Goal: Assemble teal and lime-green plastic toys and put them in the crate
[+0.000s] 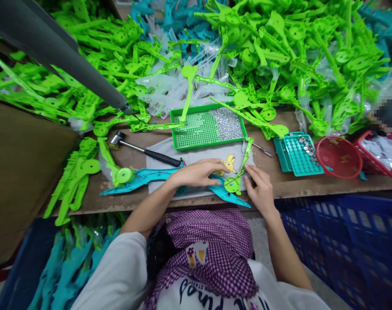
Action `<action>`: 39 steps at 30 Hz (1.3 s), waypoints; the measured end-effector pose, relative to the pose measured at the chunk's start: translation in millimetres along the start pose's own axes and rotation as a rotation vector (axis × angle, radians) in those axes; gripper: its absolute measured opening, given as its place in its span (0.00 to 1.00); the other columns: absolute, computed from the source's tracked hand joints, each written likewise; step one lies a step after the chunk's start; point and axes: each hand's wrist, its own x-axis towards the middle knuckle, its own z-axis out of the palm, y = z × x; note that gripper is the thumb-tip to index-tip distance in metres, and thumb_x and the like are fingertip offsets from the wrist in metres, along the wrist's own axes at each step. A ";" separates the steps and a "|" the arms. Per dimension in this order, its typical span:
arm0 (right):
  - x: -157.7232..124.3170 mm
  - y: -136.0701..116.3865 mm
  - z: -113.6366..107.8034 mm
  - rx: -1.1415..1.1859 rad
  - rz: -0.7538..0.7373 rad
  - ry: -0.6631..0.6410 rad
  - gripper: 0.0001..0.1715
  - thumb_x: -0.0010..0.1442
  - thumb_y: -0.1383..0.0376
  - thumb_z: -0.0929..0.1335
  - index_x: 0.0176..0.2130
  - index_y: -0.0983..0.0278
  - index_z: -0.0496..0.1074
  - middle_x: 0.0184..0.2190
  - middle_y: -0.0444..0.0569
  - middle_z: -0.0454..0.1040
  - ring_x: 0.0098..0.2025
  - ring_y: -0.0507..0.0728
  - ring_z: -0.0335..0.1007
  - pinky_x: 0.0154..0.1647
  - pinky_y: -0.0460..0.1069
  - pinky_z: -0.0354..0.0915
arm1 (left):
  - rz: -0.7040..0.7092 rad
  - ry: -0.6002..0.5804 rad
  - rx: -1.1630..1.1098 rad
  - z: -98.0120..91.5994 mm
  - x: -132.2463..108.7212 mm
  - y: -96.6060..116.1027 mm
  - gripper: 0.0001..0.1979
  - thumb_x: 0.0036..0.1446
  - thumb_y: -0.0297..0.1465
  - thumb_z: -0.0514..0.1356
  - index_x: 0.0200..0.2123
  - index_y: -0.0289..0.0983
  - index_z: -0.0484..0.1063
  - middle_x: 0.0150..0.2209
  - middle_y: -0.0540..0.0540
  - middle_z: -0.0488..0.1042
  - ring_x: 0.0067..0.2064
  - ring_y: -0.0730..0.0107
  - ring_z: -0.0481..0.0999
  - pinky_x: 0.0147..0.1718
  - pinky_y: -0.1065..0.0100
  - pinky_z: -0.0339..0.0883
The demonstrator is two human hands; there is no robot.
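Closest to me, low on the left, blue and green parts are packed in a crate; could be done ones, but I can't tell what's joined in there. Up at the bench, the blue part lies along the near edge, partly on the cloth, and I'd call it midway. My left hand is over its middle, thumb apart from the loosely bent fingers; can't tell if they pinch the wire running there. My right hand has half-bent fingertips at the green piece, whose round end overlaps the blue part; looks like contact, but I can't tell if it's a grip. So the green piece is laid in place, roughly, and I see no sure sign it's fastened. The left hand hides the blue part's middle, so no clue what's done under there. Just beyond sit the hammer and screwdriver, both untouched. Then the green tray, with tiny metal bits bunched on its right side, too small to make out. Farthest back, a huge green heap, so plenty left, I'd guess. The hanging tool is cut off top left and blocks some of it.
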 end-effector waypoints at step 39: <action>21.4 -75.3 7.8 -0.196 -0.090 -0.436 0.09 0.66 0.63 0.62 0.39 0.62 0.71 0.46 0.50 0.74 0.47 0.60 0.65 0.45 0.55 0.54 | -0.005 -0.248 0.457 -23.1 6.5 22.6 0.08 0.62 0.30 0.57 0.39 0.38 0.77 0.41 0.44 0.72 0.43 0.65 0.69 0.40 0.67 0.57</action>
